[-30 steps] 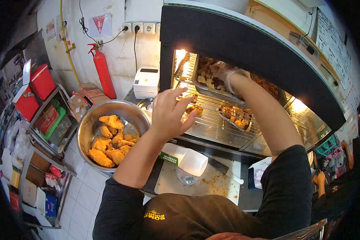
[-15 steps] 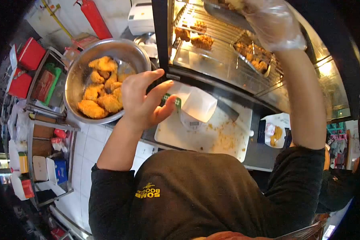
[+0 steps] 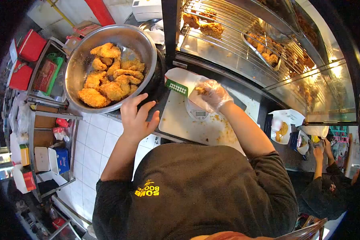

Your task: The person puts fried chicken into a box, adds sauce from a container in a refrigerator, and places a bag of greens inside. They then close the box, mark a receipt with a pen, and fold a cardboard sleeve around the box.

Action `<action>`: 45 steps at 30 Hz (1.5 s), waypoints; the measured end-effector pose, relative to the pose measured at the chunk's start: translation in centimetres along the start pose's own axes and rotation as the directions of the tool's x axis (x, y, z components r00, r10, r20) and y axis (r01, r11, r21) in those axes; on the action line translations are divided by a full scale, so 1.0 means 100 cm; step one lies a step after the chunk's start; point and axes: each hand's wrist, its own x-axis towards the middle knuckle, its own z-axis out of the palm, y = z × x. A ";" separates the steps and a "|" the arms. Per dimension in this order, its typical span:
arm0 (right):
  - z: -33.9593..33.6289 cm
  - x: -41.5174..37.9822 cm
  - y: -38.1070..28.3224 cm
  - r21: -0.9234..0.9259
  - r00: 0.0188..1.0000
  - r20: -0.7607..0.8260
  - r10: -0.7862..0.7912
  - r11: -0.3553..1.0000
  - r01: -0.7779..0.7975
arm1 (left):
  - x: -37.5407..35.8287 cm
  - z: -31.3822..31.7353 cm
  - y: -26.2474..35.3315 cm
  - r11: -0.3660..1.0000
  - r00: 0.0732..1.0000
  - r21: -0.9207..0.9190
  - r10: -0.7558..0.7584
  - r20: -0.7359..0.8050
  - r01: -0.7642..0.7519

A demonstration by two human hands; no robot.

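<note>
My right hand, in a clear plastic glove, is closed around small pieces of fried chicken. It is over a white paper box with a green checkered panel, whose inside it partly hides. Beneath the box is a white kitchen scale; I cannot read its display. My left hand is bare and empty, fingers apart. It hovers by the lower right rim of a large steel bowl with several big pieces of golden fried chicken inside.
A crumb-strewn white cutting board lies under the scale. Behind it stands a lit warming cabinet with fried chicken on wire racks and a small tray. At right, an open box holds food, and another person's hands are near a package.
My right hand has come down out of the warming cabinet to the paper box, with chicken pieces in it. My left hand has moved down, away from the box.
</note>
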 end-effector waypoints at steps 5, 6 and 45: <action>-0.002 -0.002 -0.008 0.429 0.836 0.380 0.396 0.726 -0.538 | -0.008 0.001 -0.001 0.999 0.997 -0.042 -0.019 0.076 0.023; -0.010 0.000 -0.013 0.336 0.884 0.321 0.340 0.831 -0.443 | -0.009 0.002 -0.001 0.999 0.997 -0.047 -0.012 0.073 0.016; -0.281 0.076 -0.165 -0.699 0.796 -0.577 -0.181 0.614 -0.367 | -0.010 0.047 0.026 0.962 0.986 -0.269 0.093 0.138 -0.053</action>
